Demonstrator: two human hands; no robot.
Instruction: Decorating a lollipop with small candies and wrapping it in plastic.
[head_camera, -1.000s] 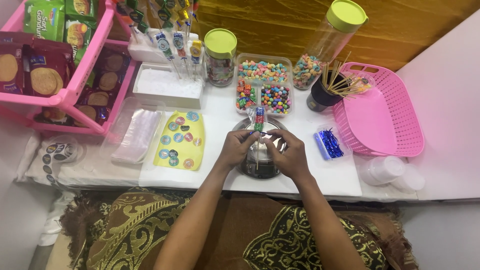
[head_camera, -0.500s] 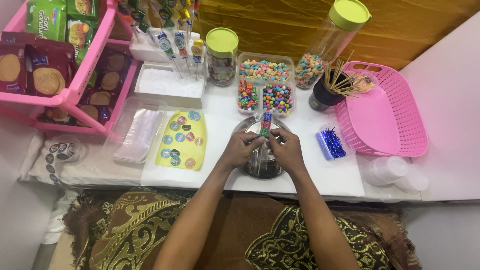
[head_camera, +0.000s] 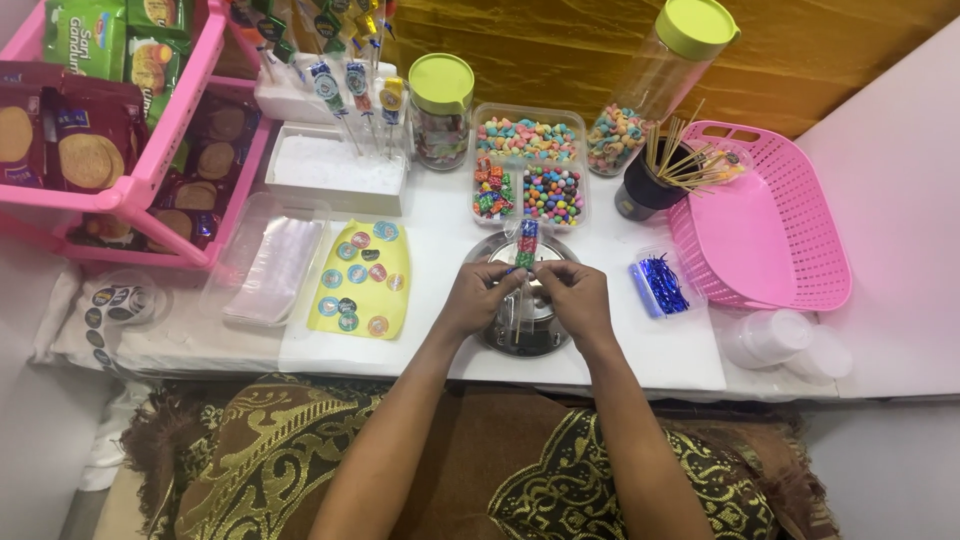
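Observation:
My left hand (head_camera: 482, 296) and my right hand (head_camera: 571, 293) meet over a round metal kitchen scale (head_camera: 524, 330) on the white table. Together they pinch a thin wooden stick whose top carries a small clear bag of coloured candies (head_camera: 527, 241). The bag stands upright just above my fingertips. The stick's lower end runs down between my hands over the scale. Just beyond lies a clear divided box of colourful candies (head_camera: 528, 165).
A yellow sticker sheet (head_camera: 361, 278) and a stack of clear bags (head_camera: 272, 266) lie left. A pink basket (head_camera: 760, 215), a cup of wooden sticks (head_camera: 662, 170), blue twist ties (head_camera: 660, 283) and clear cups (head_camera: 777, 340) sit right. Finished candy sticks stand in a white foam block (head_camera: 335, 170). Green-lidded jars stand behind.
Both hands have slid slightly down the stick and the candy bag has tilted a little. Nothing else has shifted.

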